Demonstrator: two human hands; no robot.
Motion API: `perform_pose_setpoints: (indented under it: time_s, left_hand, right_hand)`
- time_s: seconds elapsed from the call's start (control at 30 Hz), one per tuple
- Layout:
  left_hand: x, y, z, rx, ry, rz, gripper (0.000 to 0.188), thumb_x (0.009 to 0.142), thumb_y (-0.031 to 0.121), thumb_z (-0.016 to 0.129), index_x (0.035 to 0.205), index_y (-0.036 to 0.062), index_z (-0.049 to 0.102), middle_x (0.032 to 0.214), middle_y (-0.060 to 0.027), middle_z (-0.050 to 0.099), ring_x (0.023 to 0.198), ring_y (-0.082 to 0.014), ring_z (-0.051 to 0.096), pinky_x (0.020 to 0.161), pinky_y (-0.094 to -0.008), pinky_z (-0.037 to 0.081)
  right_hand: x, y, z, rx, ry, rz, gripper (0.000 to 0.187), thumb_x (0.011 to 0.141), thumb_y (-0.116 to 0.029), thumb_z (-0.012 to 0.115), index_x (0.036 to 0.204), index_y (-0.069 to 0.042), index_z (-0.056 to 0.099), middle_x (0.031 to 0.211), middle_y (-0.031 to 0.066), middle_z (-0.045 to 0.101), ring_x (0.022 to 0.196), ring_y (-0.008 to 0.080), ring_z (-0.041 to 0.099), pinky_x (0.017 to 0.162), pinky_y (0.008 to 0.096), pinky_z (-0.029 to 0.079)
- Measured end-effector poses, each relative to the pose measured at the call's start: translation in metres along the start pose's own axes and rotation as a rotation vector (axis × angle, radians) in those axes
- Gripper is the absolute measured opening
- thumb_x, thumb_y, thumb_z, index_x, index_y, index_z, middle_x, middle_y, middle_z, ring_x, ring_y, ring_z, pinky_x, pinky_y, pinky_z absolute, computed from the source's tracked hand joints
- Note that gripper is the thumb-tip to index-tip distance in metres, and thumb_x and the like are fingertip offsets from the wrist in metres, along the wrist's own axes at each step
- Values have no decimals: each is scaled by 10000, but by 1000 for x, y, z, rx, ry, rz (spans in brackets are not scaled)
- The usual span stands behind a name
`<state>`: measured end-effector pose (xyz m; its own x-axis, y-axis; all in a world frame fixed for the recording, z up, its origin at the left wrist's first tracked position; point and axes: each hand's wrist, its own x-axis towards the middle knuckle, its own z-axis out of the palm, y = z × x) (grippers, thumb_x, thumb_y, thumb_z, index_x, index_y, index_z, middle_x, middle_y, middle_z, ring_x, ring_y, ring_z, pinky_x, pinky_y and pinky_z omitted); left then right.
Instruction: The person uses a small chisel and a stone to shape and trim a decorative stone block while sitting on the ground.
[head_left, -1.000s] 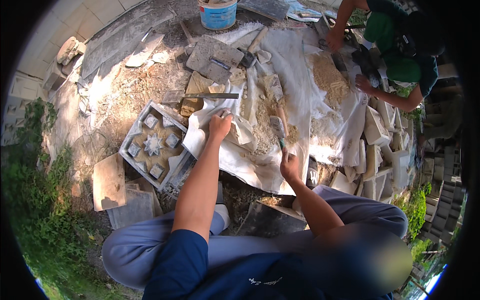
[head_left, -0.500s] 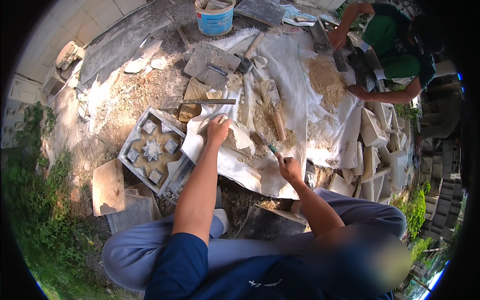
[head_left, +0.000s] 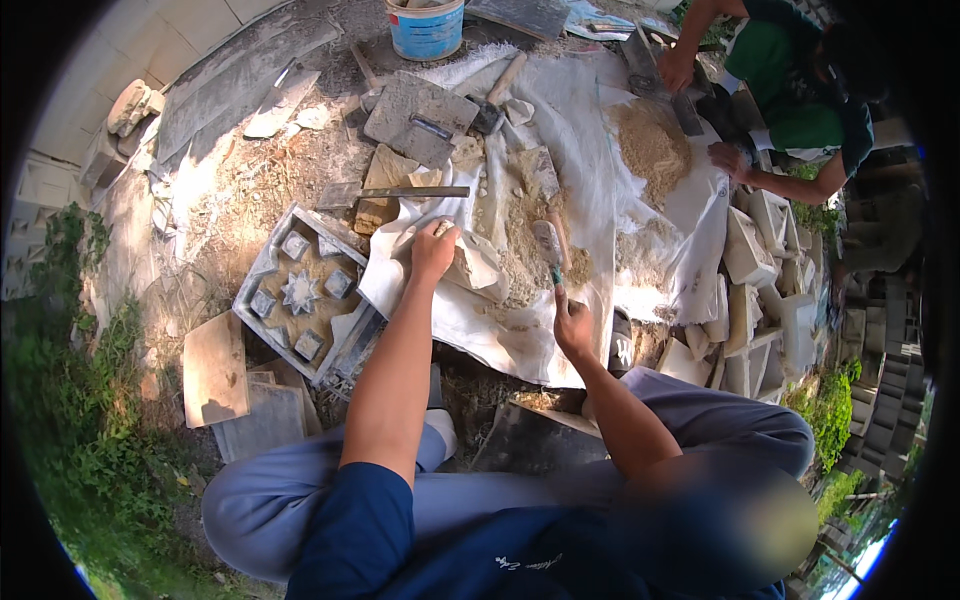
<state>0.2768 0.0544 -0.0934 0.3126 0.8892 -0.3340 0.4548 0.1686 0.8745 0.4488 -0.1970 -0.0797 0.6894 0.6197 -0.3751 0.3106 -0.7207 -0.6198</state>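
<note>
Since the earlier frame, one green-handled tool (head_left: pixel 549 250) is swinging upward to 12 o'clock, away from one pale stone (head_left: pixel 478 272). Two hands are engaging: the right hand (head_left: pixel 573 325) is gripping the tool; the left hand (head_left: pixel 433 252) is holding the stone's upper edge. The stone is lying at the left hand's 4 o'clock, touching, and the right hand's 10 o'clock, apart.

Navy short-sleeved shirt (head_left: pixel 365 535) with small white script (head_left: pixel 525 563), loose grey-blue trousers (head_left: pixel 270 500).

Blue bucket (head_left: pixel 427 34) at far side; weeds (head_left: pixel 75 400) left.
</note>
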Motion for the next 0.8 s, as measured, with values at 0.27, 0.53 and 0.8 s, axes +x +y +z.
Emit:
perform_pose_setpoints:
  time_s: [0.27, 0.53, 0.8]
  left_hand:
    - [-2, -14, -9, 30, 51, 8, 468, 800, 370, 630, 1158, 73, 686, 1091, -247, 676, 1053, -411, 627, 914, -433, 482]
    - [3, 3, 15, 98, 0, 1, 458, 801, 377, 620, 1110, 45, 687, 1050, -268, 676, 1016, -442, 627, 890, -457, 485]
    - [4, -8, 3, 50, 16, 19, 467, 779, 378, 624, 1079, 26, 690, 1015, -270, 682, 991, -434, 639, 866, -451, 492]
  right_hand:
    - [10, -1, -10, -256, -126, -2, 706, 952, -584, 509, 744, 75, 658, 676, 321, 599, 685, 454, 645, 652, 505, 471]
    - [6, 46, -5, -228, -4, -22, 720, 949, -574, 519, 654, 80, 590, 598, 286, 570, 538, 376, 553, 592, 501, 410]
    - [-10, 19, -13, -6, 8, 63, 722, 964, -569, 489, 730, 99, 633, 687, 351, 577, 664, 477, 622, 638, 548, 439]
